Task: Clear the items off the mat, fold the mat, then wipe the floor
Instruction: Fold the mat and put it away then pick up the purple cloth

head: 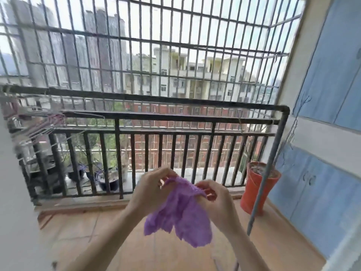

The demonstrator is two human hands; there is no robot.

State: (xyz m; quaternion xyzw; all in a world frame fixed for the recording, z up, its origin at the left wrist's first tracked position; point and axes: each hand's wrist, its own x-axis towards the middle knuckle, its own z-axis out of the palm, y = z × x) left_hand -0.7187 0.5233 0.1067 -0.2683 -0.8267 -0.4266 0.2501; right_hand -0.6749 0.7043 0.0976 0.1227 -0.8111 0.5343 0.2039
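Purple cloth [181,210] held up mid-air, chest height, over tiled balcony floor [82,231] — not touching it. Left hand [150,190] w/ fingers [166,173] curled, pinching cloth's top edge on L side. Right hand [216,200] w/ fingers curled too, pinching top edge on R side; cloth bunched between both hands, rest hanging down in two loose lobes. Fluffy texture, edges blurred. Both forearms bare, reaching in from bottom of view.

Behind hands: dark metal railing [156,122] across balcony, lighter security grille [136,45] above and beyond it. Orange-red plant pot [256,184] on floor at R corner, just beside blue wall panels [322,182]. Grey pole [269,173] leaning tilted in front of pot, top end near railing corner. Pink/purple hangers [45,126] bunched on rail at far L. Dark pots w/ plants [105,177] outside railing on ledge, lower L. White wall edge [13,192] at L. Apartment blocks [195,75] visible through bars. Pale strap-like shapes at bottom centre — too blurred to tell what.
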